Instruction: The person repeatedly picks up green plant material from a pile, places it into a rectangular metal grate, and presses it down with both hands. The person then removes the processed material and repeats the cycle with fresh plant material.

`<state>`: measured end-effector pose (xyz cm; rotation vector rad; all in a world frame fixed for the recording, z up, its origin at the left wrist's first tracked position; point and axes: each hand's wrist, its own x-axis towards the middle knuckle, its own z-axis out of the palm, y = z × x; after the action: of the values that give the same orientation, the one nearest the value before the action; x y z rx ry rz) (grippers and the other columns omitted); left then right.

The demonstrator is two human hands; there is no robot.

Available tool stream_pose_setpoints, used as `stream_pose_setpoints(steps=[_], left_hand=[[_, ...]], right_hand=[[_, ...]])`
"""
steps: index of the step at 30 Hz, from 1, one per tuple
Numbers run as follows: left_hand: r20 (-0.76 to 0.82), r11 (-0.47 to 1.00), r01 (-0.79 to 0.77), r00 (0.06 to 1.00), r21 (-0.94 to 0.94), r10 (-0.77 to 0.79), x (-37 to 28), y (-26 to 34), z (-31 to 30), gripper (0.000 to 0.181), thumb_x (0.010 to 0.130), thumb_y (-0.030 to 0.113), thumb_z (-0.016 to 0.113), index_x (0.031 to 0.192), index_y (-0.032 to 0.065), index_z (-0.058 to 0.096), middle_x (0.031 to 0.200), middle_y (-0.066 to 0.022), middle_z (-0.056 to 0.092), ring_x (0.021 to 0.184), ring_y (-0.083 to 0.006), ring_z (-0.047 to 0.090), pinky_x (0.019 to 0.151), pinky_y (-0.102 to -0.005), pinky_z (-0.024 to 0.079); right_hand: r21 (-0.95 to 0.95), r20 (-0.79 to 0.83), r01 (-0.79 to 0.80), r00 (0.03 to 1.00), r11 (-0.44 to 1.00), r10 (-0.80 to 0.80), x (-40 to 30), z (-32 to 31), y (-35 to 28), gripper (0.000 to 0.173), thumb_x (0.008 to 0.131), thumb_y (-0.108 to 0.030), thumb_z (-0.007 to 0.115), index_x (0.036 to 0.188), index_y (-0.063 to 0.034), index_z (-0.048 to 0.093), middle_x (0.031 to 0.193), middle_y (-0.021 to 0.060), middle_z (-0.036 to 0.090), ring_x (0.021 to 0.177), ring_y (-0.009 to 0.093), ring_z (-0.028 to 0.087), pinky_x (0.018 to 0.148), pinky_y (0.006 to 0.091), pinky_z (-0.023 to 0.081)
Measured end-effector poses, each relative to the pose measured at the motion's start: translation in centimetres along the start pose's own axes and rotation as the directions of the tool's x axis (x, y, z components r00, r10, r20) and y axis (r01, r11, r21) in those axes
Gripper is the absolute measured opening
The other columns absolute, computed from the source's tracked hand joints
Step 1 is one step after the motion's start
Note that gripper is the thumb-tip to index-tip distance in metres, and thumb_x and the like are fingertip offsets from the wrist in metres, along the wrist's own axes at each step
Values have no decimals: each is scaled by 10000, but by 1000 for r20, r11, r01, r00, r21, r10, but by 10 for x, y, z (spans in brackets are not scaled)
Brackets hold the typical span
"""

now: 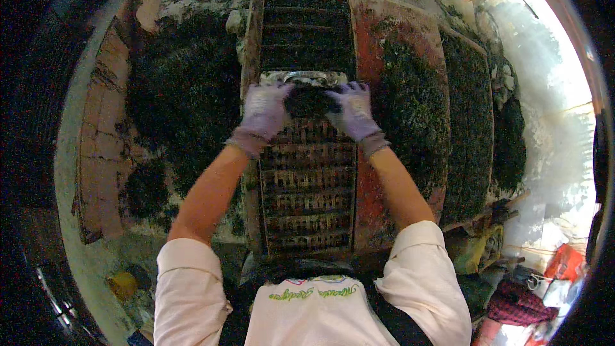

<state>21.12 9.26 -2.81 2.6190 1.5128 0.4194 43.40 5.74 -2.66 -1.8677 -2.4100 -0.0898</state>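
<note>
Both hands wear light purple gloves with darker cuffs. My left hand [267, 107] is at the left end of a flat panel with a metal handle [307, 76], its fingers bent over dark loose material [310, 101]. My right hand [354, 107] mirrors it at the right end, fingers spread. Whether either hand grips anything cannot be told. The panel lies across a long slatted frame [307, 192] with many small openings in its near half. Beyond the panel, the frame's far part [305, 33] is dark between crossbars.
Dark loose material lies heaped left [187, 91] and on a worn red board [370, 43] at the right. Farther right are another covered board [466, 129] and a pale wall [552, 86]. A checked cloth [519, 302] and a red bag [564, 263] lie at the lower right.
</note>
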Motion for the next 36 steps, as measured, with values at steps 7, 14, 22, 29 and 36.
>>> stream_pose_setpoints(steps=[7, 14, 22, 29, 36], left_hand=[[-9, 960, 26, 1000, 279, -25, -15, -6, 10, 306, 774, 94, 516, 1064, 170, 577, 874, -64, 596, 910, -247, 549, 853, -423, 391], [213, 948, -9, 975, 317, -61, -11, -11, -5, 341, 771, 67, 502, 1102, 135, 540, 1015, -98, 574, 972, -274, 528, 880, -431, 384], [307, 960, -275, 920, 60, 244, 3, 82, 17, 490, 764, 137, 507, 1239, 74, 408, 1306, -130, 382, 1212, -271, 354, 1017, -386, 264], [310, 967, -246, 927, 73, 212, -3, 106, 43, 718, 705, 369, 613, 1298, 73, 336, 1358, -118, 318, 1259, -264, 291, 1047, -374, 209], [206, 953, -178, 951, -243, 230, 0, 104, 60, 623, 673, 305, 623, 1215, 66, 427, 1243, -133, 448, 1152, -295, 414, 967, -408, 321]], right_hand=[[-104, 107, -93, 989, 990, 104, 2, -18, 0, 413, 675, -354, 666, 1065, -237, 595, 1191, 81, 494, 1148, 294, 397, 1013, 465, 194], [503, -46, -131, 983, 854, 178, 4, 25, 14, 423, 634, -316, 706, 1035, -226, 606, 1219, 92, 465, 1179, 277, 359, 1020, 462, 187], [-49, 54, -173, 983, 984, 175, -7, 3, 32, 585, 606, -337, 694, 1152, -217, 519, 1292, 79, 382, 1227, 310, 285, 1026, 515, 161], [-194, 160, -54, 983, 980, 86, -36, -23, 63, 701, 609, -399, 694, 1193, -97, 453, 1276, 114, 391, 1230, 317, 282, 1012, 526, 172], [141, 166, -66, 985, 988, 42, 20, -20, 7, 574, 653, -371, 652, 1154, -135, 501, 1055, 106, 561, 1014, 280, 500, 942, 463, 294]])
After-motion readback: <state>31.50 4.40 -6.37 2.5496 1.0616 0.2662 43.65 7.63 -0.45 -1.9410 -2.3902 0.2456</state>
